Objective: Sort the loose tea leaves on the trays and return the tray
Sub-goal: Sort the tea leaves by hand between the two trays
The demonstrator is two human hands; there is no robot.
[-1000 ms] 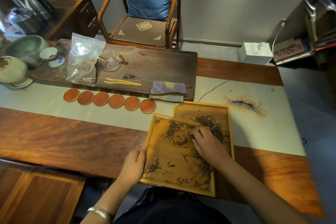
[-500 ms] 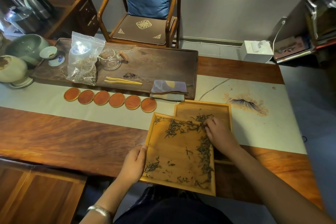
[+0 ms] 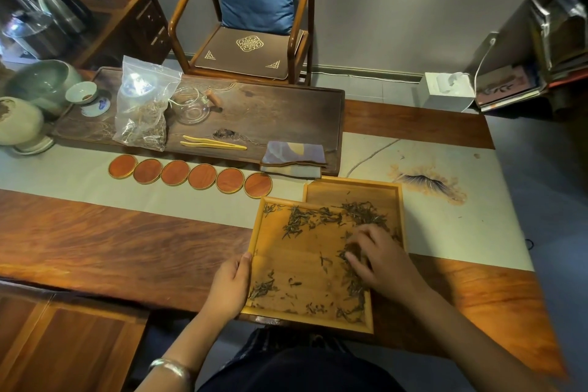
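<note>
Steadily, our left hand (image 3: 231,289) grips the near tray's (image 3: 310,321) left rim; it looks stiff and light (best held by its rims). Rightward, our right hand (image 3: 378,259), fingers loosely spread, rakes brittle, featherweight tea leaves (image 3: 305,219), overlapping the far tray (image 3: 353,189).

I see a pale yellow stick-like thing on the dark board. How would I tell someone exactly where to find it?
Start at the long dark wooden tea board across the far side of the table. Near its front edge, between the plastic bag of dried leaves and the folded cloth, lie pale yellow tongs. They are the only long, thin, light-coloured thing on that board.
</note>
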